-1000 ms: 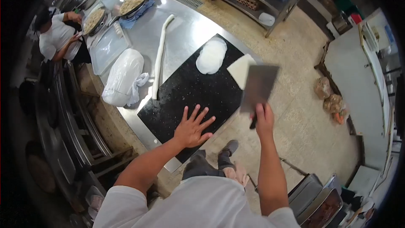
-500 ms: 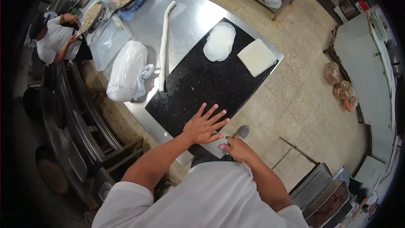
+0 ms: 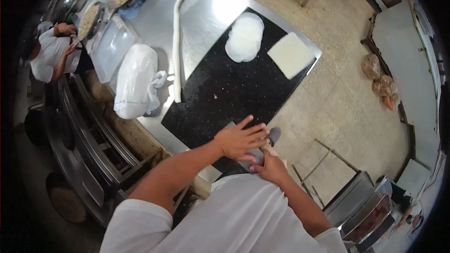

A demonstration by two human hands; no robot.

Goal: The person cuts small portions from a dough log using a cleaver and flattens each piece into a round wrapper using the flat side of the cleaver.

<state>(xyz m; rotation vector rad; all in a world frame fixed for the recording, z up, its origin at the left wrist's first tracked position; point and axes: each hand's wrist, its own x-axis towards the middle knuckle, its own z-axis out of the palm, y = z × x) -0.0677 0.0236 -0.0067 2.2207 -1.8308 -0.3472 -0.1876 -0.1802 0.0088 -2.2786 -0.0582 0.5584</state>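
My left hand (image 3: 241,141), fingers spread, is over the blade of a cleaver (image 3: 253,155) at the near edge of the black board (image 3: 220,89). Just right of it, my right hand (image 3: 272,165) is closed on the cleaver's handle. Round white dough sheets (image 3: 244,37) lie overlapped near the board's far edge, with a square pale stack (image 3: 290,56) to their right. One end of a long dough rope (image 3: 176,42) rests on the board's left edge. A plastic-wrapped white bundle (image 3: 136,82) sits further left.
A co-worker (image 3: 54,49) stands at the far left beside pans of pale food (image 3: 88,21). A clear plastic container (image 3: 112,47) is near them on the steel table (image 3: 206,0). Metal trays (image 3: 365,220) stand at lower right, and bags (image 3: 383,84) lie on the floor.
The cleaver has come from the right, out beyond the board, in to the board's near edge under my left hand. My left hand has shifted slightly right. The camera view has shifted too.
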